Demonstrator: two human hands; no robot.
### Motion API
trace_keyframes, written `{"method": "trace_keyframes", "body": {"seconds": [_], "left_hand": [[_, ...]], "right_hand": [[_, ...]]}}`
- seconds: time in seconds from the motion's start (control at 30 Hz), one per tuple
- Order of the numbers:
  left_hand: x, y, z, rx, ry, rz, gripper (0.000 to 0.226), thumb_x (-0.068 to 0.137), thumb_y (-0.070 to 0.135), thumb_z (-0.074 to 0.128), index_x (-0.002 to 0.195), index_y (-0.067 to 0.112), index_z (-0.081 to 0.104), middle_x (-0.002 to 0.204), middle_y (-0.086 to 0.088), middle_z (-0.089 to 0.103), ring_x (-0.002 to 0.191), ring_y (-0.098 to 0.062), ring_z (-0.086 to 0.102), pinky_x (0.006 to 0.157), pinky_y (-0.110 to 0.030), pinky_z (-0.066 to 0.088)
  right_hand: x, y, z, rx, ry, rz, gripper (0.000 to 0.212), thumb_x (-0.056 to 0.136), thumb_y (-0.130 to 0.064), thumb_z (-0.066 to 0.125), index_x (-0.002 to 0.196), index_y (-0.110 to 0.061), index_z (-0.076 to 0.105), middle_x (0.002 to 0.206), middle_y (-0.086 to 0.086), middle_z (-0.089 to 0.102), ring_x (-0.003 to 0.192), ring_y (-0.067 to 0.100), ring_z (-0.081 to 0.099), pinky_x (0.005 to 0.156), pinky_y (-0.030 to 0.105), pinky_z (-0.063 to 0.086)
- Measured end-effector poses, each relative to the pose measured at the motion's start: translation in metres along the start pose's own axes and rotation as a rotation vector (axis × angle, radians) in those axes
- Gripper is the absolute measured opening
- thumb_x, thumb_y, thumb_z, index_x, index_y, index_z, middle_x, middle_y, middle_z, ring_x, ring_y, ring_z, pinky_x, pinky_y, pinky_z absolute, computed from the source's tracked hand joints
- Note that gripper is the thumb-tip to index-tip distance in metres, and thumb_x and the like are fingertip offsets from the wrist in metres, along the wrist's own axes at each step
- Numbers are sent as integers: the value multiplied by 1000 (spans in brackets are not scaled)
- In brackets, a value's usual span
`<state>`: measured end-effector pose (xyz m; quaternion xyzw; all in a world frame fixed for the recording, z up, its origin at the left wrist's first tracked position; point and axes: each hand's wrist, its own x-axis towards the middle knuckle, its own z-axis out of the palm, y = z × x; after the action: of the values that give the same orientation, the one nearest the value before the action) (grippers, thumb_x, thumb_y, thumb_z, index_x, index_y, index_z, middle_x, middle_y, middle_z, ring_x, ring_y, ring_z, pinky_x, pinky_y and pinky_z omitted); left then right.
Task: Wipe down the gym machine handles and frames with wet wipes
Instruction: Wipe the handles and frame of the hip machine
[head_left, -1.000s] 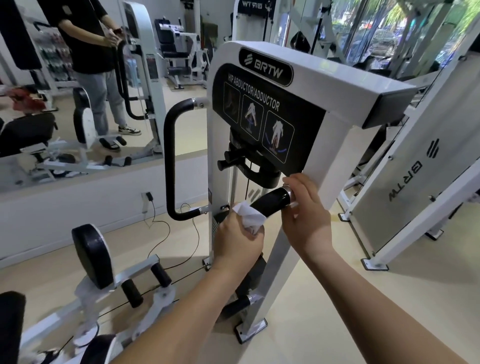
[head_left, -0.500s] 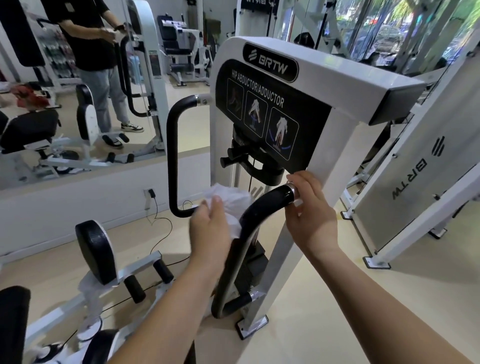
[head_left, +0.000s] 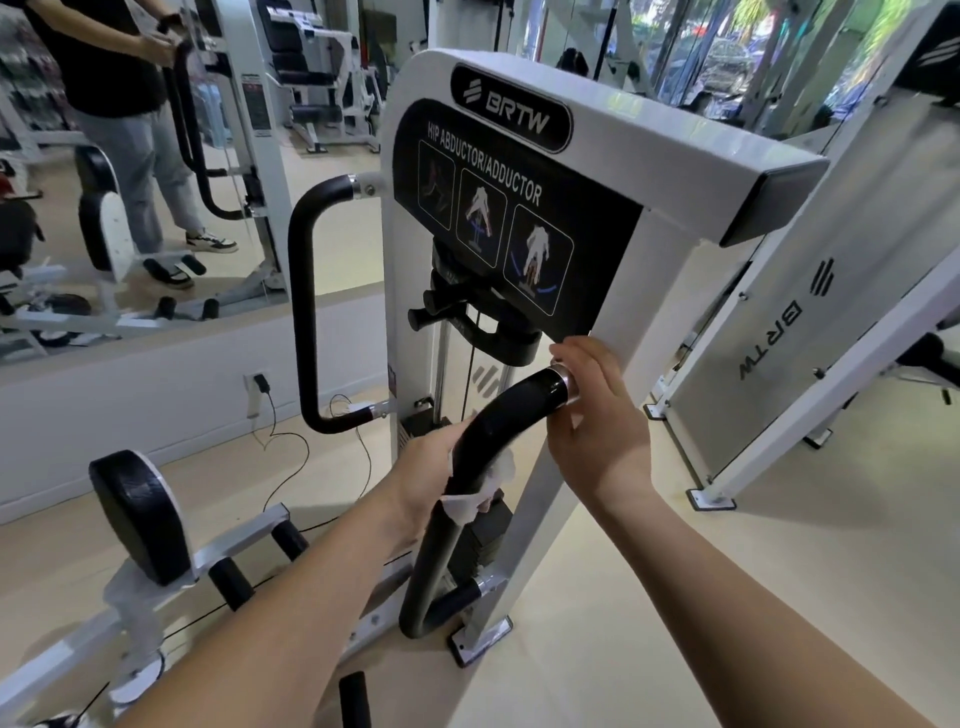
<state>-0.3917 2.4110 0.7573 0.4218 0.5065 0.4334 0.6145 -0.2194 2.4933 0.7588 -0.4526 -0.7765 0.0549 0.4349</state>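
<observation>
A white hip abductor/adductor machine stands in front of me. Its near black curved handle runs from the right post down to the base. My left hand wraps a white wet wipe around the handle's bend, most of the wipe hidden under my fingers. My right hand grips the handle's top end at its metal collar. A second black handle hangs on the machine's left side.
A black leg pad on a white arm sits low left. A wall mirror reflects a person and other machines. Cables trail from a wall socket. Another white machine panel stands to the right.
My left hand lifted off the handle's top with the wipe, then came back down lower and wrapped it around the bend. My right hand stayed on the top end.
</observation>
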Motion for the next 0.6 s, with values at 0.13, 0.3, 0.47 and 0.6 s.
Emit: {"method": "trace_keyframes", "body": {"seconds": [0.13,0.3,0.47,0.6], "left_hand": [[1,-20,-3,60,-38,-18,35,93,-4,30,63,-4,48,57,-23,40,53,-25,37,53,-39,18],[-7,19,2,100,23,146,73,111,43,24,69,-1,64,65,-23,53,60,-27,49,62,-33,43],[1,11,7,181,154,228,60,110,51,23,97,15,69,82,-14,63,79,-23,60,82,-39,46],[-3,-25,9,34,273,202,56,112,44,22,111,22,73,97,-1,75,96,-7,68,81,-17,51]], "right_hand": [[-2,-4,-1,22,0,23,62,79,6,63,134,-23,61,144,-13,52,110,4,54,71,28,54],[0,-4,-4,1,-18,15,65,79,6,63,135,-26,60,145,-15,51,110,7,57,72,30,53],[-1,-3,-1,21,0,35,60,82,6,63,134,-23,61,144,-13,52,112,6,56,73,29,51],[-2,-6,-4,39,2,8,59,81,7,62,133,-21,62,142,-12,53,107,7,56,71,32,55]]}}
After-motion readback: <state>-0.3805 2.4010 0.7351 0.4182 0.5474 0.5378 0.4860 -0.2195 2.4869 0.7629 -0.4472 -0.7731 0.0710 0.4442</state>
